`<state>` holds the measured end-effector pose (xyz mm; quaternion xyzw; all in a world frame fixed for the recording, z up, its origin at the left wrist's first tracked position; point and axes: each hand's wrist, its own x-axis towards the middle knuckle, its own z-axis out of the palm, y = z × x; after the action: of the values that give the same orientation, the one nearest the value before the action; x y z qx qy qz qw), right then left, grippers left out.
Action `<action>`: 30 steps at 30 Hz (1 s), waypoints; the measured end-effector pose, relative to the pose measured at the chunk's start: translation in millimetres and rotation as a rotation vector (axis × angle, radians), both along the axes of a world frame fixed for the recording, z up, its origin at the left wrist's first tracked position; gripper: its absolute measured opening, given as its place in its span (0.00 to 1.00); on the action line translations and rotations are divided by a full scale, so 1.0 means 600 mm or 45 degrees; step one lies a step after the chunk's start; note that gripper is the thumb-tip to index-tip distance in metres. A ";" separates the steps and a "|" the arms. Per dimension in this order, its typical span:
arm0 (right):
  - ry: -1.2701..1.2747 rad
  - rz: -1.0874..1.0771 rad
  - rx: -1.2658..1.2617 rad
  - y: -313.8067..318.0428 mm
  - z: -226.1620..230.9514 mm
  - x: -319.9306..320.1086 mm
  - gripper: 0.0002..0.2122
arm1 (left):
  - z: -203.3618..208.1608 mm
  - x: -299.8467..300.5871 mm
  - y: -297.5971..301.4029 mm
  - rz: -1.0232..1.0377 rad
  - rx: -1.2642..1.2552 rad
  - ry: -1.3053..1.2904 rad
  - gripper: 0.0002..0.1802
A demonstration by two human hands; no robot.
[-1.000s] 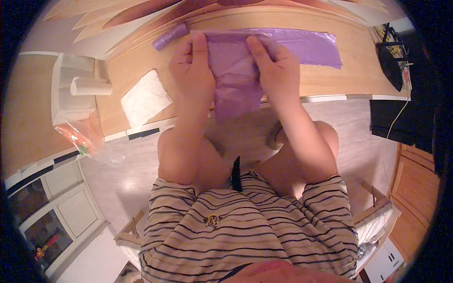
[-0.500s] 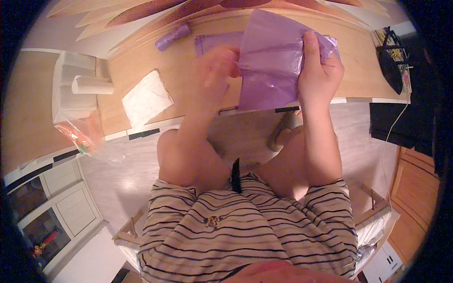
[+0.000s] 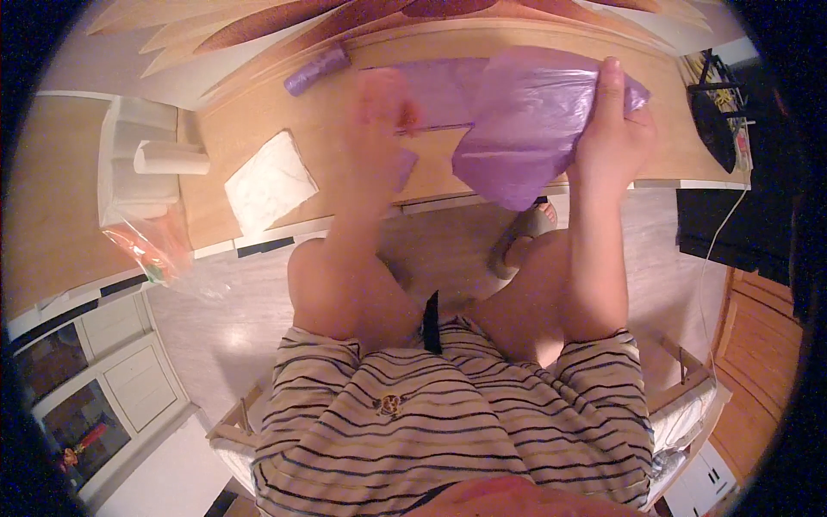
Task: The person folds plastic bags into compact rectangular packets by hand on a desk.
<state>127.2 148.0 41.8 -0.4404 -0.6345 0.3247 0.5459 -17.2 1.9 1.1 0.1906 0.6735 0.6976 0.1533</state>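
- Grips the purple plastic bag (image 3: 534, 125) in the right hand (image 3: 616, 142), closed firmly with the thumb on the near face.
- Spreads the bag in front of the body, leftward from the right hand, with a lower corner hanging past the desk's front edge.
- Has the left hand (image 3: 385, 102) above the wooden desk (image 3: 258, 112), too blurred to make out how far open or whether holding anything.
- Shows a purple plastic strip (image 3: 444, 90) along the back of the desk, partly covered by the left hand and the raised bag.
- Shows a small purple piece (image 3: 407, 165) just beside the left wrist; impossible to say whether joined to anything.
- Has a purple roll (image 3: 317, 71) at the back, left of the strip and apart from both hands.
- Has a white sheet (image 3: 271, 183) left of the left forearm, lying flat and well clear of the bag.
- Includes a white cylinder (image 3: 170, 158) farther left, beside a clear plastic bag with orange contents (image 3: 155, 246) that overhangs the desk edge.
- Includes a black stand (image 3: 713, 121) at the right end, beyond the right hand and not touching the bag.
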 end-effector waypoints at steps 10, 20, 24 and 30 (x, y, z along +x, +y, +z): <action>0.203 0.293 -0.044 -0.020 0.002 -0.016 0.17 | -0.027 0.041 0.024 -0.185 -0.032 0.686 0.11; 0.280 0.171 -0.095 -0.001 0.003 -0.007 0.15 | -0.014 0.019 0.015 -0.469 0.274 0.107 0.15; 0.225 0.244 -0.105 -0.010 0.002 -0.004 0.15 | -0.009 0.065 0.028 -0.553 0.035 0.583 0.06; 0.161 0.187 -0.060 0.014 -0.005 -0.003 0.15 | -0.021 0.031 0.013 -0.423 -0.058 0.300 0.06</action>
<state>125.1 156.6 38.9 -0.3839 -0.6216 0.4058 0.5492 1.6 9.7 -11.5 0.3757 0.6616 0.6203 0.1906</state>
